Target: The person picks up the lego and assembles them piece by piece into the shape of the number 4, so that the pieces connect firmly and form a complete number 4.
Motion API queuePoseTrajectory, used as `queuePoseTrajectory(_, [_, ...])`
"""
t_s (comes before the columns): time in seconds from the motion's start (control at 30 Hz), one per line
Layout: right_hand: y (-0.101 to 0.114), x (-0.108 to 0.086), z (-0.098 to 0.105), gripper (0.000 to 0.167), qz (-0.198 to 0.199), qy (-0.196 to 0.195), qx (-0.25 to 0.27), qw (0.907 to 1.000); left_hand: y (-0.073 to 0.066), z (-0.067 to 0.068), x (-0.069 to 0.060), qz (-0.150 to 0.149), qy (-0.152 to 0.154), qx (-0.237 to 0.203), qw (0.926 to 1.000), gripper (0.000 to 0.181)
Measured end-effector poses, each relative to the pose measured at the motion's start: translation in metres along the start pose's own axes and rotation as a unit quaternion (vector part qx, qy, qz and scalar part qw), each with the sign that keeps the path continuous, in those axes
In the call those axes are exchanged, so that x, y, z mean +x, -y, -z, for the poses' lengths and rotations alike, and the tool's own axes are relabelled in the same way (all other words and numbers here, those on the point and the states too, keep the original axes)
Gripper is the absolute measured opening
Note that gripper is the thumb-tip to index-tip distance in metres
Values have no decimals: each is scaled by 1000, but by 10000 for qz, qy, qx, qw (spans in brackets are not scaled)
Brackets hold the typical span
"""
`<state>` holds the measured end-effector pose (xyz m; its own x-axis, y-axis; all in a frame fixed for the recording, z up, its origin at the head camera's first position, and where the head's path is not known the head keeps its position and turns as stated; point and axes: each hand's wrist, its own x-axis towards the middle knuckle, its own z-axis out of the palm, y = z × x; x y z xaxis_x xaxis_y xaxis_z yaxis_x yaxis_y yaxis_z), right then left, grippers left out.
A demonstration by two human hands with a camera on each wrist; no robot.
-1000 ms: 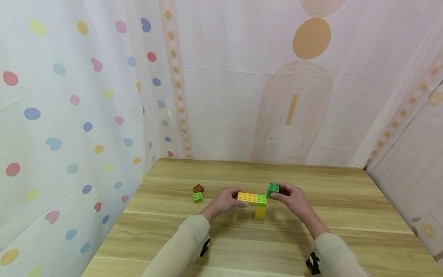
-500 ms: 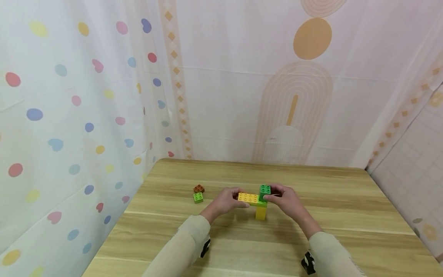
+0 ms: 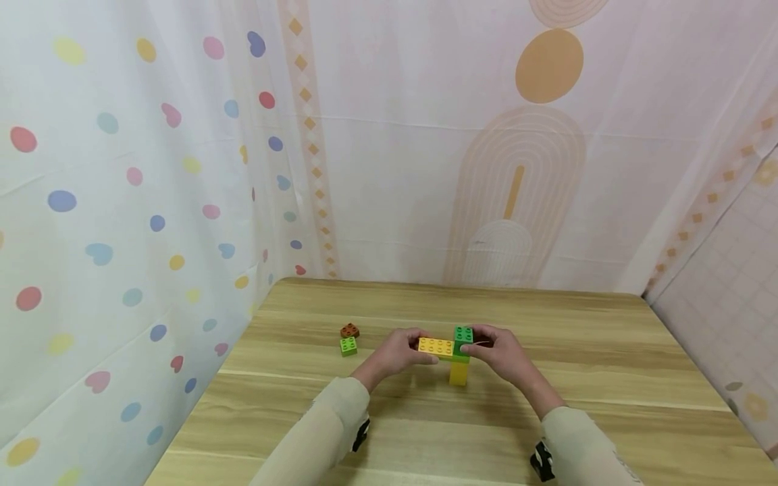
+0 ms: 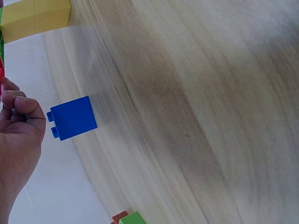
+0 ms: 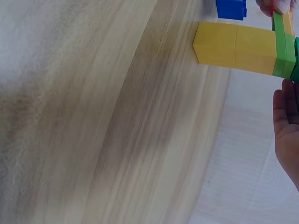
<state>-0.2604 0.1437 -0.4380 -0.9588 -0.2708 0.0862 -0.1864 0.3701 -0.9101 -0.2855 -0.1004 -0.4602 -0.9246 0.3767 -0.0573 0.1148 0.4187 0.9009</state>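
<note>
My left hand [image 3: 395, 351] grips the left end of a long yellow toy building brick [image 3: 435, 346]. A bit of red [image 4: 1, 73] shows at its fingertips in the left wrist view. My right hand [image 3: 504, 352] pinches a dark green brick [image 3: 464, 334] that sits at the right end, beside the yellow one. Beneath them lies a lime-green layer [image 5: 284, 49], borne at its right end by a column of two yellow bricks [image 5: 236, 44]. A blue brick [image 4: 74, 118] stands on the table below my left hand; in the head view it is hidden.
Left of the build, a lime-green brick [image 3: 348, 347] and a brown brick [image 3: 349, 331] lie close together on the wooden table [image 3: 401, 432]. A patterned curtain [image 3: 389, 202] hangs behind the table's back edge.
My right hand has moved left and brought the dark green brick from beside the build onto its right end, then slightly down. My left hand has kept its place.
</note>
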Motion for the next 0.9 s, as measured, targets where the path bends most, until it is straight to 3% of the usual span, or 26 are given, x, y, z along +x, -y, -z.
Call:
queuePoseTrajectory(0.53, [0,2,0,40,268,261,-653,9972,1,0,-1,108,-62,-18,9999,37])
queuePoseTrajectory(0.9, [-6,-1,-2,39,371,29,-696,9969,-1,-2,-1,17,-62,17,10000,35])
